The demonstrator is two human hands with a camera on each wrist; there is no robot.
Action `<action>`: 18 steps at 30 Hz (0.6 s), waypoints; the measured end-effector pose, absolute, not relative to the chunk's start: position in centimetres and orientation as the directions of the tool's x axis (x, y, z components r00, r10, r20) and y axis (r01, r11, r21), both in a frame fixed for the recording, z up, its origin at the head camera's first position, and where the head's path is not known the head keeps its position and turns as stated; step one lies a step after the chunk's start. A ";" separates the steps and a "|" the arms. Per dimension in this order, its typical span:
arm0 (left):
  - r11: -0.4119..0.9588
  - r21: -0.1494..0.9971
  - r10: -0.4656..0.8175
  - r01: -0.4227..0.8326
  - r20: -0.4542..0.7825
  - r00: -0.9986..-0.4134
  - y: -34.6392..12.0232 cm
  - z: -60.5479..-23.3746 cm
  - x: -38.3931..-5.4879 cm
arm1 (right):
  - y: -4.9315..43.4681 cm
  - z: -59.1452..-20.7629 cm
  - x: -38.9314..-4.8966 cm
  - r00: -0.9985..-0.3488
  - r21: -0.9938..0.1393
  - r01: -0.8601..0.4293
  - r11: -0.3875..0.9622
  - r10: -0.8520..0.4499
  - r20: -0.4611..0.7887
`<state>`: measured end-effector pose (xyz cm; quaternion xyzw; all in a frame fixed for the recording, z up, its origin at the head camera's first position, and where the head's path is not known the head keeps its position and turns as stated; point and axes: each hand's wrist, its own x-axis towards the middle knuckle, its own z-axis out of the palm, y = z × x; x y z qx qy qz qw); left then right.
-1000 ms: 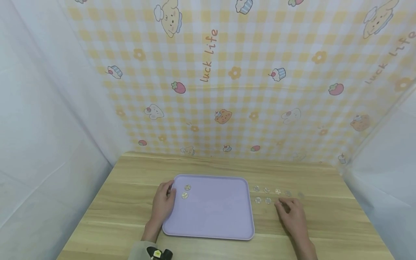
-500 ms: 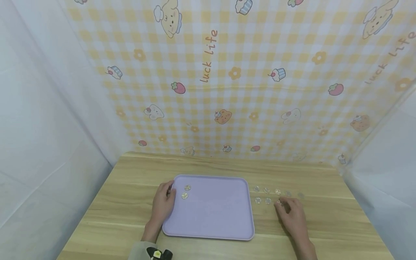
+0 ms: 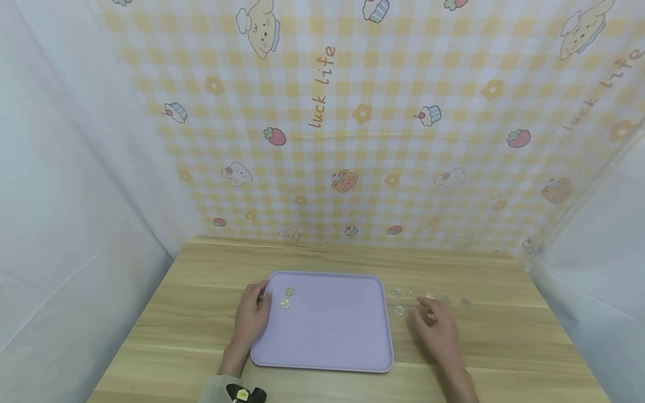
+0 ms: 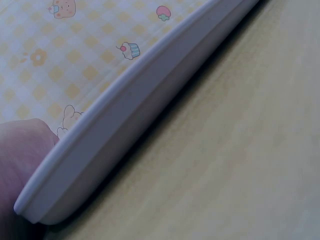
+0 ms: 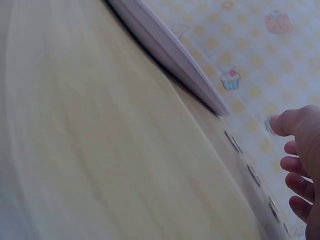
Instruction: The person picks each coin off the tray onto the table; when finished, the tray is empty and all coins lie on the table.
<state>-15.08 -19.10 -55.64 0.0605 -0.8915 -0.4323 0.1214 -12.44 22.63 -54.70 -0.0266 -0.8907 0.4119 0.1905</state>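
My left hand (image 3: 252, 313) grips the left rim of a lilac tray (image 3: 327, 330), thumb over the edge. Two small clear, gold-patterned coin-like discs, a near disc (image 3: 285, 304) and a far disc (image 3: 289, 291), lie at the tray's upper left. My right hand (image 3: 437, 327), blurred, hovers over the rows of discs right of the tray, thumb and index finger apart. In the right wrist view its other fingers (image 5: 300, 185) are loosely curled. I cannot tell whether a disc is between thumb and index. One front-row disc (image 3: 399, 310) shows left of the thumb.
Behind the right hand runs a back row of discs, from the left one (image 3: 396, 292) to the right one (image 3: 465, 303). The wood-grain table (image 3: 504, 347) meets a yellow checked cloth wall (image 3: 363, 140). White cloth hangs at both sides.
My right hand has shifted left along the front row and now covers the spot where another disc showed. The left hand and the tray stay in place.
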 end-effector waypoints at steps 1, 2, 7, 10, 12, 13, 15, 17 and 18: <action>0.620 0.785 -0.213 -0.003 0.164 -0.963 -19.1 -55.6 -15.1 | 22.1 -54.6 -12.5 -0.927 -0.743 -0.124 0.657 0.191 0.323; 0.620 0.784 -0.213 -0.003 0.164 -0.963 -19.1 -55.7 -15.1 | 21.6 -54.5 -12.6 -0.928 -0.738 -0.134 0.662 0.177 0.328; 0.615 0.789 -0.206 0.006 0.168 -0.964 -19.1 -55.8 -15.1 | 19.0 -54.1 -12.8 -0.940 -0.746 -0.172 0.643 0.119 0.319; 0.617 0.787 -0.205 0.015 0.179 -0.962 -19.1 -55.8 -15.1 | 17.6 -54.0 -12.9 -0.949 -0.763 -0.183 0.620 0.091 0.301; 0.617 0.787 -0.206 0.017 0.183 -0.961 -19.1 -55.8 -15.1 | 16.7 -54.1 -13.1 -0.948 -0.761 -0.203 0.616 0.071 0.310; 0.617 0.787 -0.206 0.017 0.183 -0.961 -19.1 -55.8 -15.1 | 16.3 -54.1 -13.2 -0.945 -0.758 -0.220 0.614 0.059 0.322; 0.614 0.789 -0.206 0.015 0.179 -0.962 -19.2 -55.8 -15.1 | 15.3 -54.3 -13.3 -0.938 -0.753 -0.250 0.609 0.039 0.344; 0.613 0.790 -0.205 0.013 0.175 -0.963 -19.2 -55.7 -15.1 | 14.3 -54.3 -13.6 -0.926 -0.744 -0.292 0.601 0.015 0.376; 0.612 0.791 -0.204 0.015 0.176 -0.963 -19.2 -55.7 -15.1 | 13.8 -54.3 -13.7 -0.920 -0.741 -0.315 0.593 0.002 0.393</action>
